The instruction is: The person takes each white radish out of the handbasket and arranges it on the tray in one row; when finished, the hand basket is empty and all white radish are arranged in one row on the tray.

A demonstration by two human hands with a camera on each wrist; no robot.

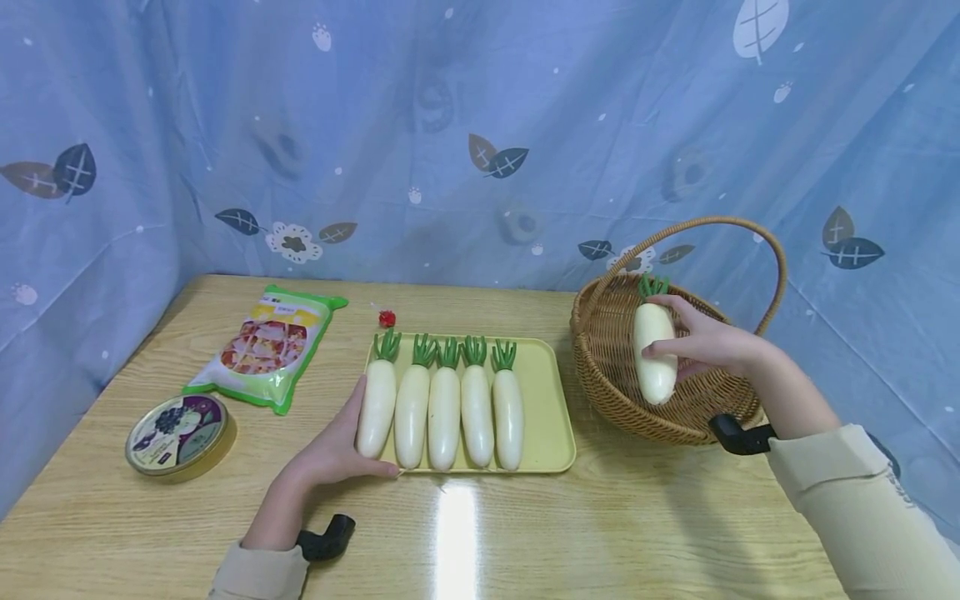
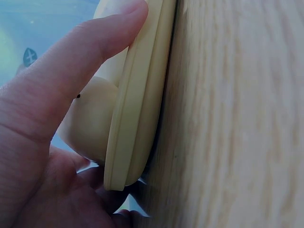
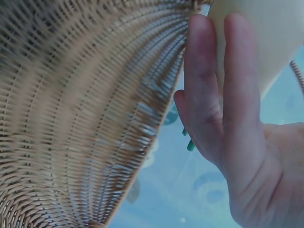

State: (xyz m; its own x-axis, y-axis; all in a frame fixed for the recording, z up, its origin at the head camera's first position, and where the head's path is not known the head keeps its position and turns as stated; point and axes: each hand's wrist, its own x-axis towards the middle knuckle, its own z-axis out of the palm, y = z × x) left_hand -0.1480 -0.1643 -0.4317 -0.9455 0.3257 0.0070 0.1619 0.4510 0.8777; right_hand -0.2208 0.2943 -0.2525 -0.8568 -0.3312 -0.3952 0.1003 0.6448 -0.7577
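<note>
A yellow tray on the wooden table carries several white radishes with green tops, laid side by side. My left hand grips the tray's front left corner beside the leftmost radish. In the left wrist view my thumb lies over the tray rim, against a radish end. My right hand holds another white radish upright over the wicker basket. In the right wrist view my fingers lie along that radish, with the basket weave close by.
A green-edged snack bag and a round tin lie at the table's left. A small red object sits behind the tray. The blue curtain closes in the back and both sides. The basket has a tall arched handle.
</note>
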